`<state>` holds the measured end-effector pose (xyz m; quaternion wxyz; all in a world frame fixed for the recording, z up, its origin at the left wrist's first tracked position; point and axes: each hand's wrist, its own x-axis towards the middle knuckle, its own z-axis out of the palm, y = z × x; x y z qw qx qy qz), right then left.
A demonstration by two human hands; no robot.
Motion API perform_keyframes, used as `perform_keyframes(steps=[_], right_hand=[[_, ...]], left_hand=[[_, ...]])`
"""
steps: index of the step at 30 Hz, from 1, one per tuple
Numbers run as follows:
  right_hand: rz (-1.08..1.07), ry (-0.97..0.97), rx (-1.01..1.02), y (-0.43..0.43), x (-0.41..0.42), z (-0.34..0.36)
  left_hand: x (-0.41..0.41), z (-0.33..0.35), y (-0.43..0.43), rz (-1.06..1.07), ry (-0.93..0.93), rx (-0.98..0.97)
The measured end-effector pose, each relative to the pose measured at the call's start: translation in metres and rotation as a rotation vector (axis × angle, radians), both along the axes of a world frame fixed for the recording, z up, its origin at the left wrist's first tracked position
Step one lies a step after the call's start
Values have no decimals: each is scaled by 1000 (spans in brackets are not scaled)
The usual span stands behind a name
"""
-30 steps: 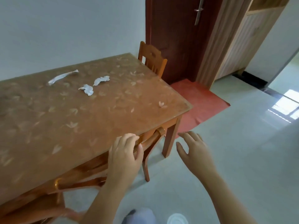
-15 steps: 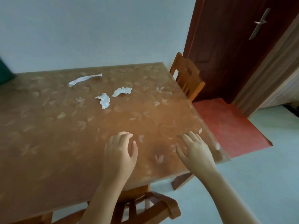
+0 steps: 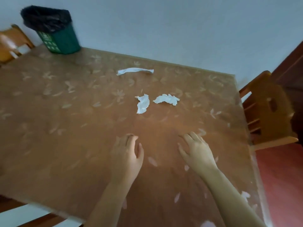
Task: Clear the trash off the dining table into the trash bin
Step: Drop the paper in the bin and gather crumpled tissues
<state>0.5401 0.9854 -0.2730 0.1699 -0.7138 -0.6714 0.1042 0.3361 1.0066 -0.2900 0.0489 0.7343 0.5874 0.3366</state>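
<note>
Three white paper scraps lie on the brown dining table (image 3: 65, 145): a long strip (image 3: 135, 70) near the far edge, a crumpled piece (image 3: 143, 104) in the middle, and another crumpled piece (image 3: 167, 99) just right of it. A green trash bin (image 3: 58, 36) with a black liner stands on the table's far left corner. My left hand (image 3: 127, 154) and my right hand (image 3: 196, 150) hover over the near part of the table, fingers relaxed, holding nothing. Both are well short of the scraps.
A wooden chair (image 3: 268, 112) stands at the table's right side, and another chair (image 3: 11, 43) at the far left. A plain wall runs behind the table. A red mat (image 3: 282, 181) lies on the floor at the right.
The view has swung left and closer over the table, and the trash bin has come into sight. Both hands now hover over the tabletop, nearer the scraps, and stay empty.
</note>
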Motion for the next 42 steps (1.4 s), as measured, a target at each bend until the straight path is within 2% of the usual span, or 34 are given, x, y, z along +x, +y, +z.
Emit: perform_keyframes(steps=[5, 11, 24, 32, 42], right_hand=[[114, 60, 21, 77, 22, -24], [164, 105, 11, 147, 45, -60], [92, 126, 8, 245, 90, -112], [91, 143, -47, 269, 91, -130], [97, 254, -65, 242, 84, -136]], left_hand=[[30, -23, 52, 156, -10, -58], [57, -66, 113, 268, -50, -226], [83, -122, 208, 396, -169, -344], [80, -138, 203, 368, -220, -313], [83, -107, 139, 328, -302, -305]])
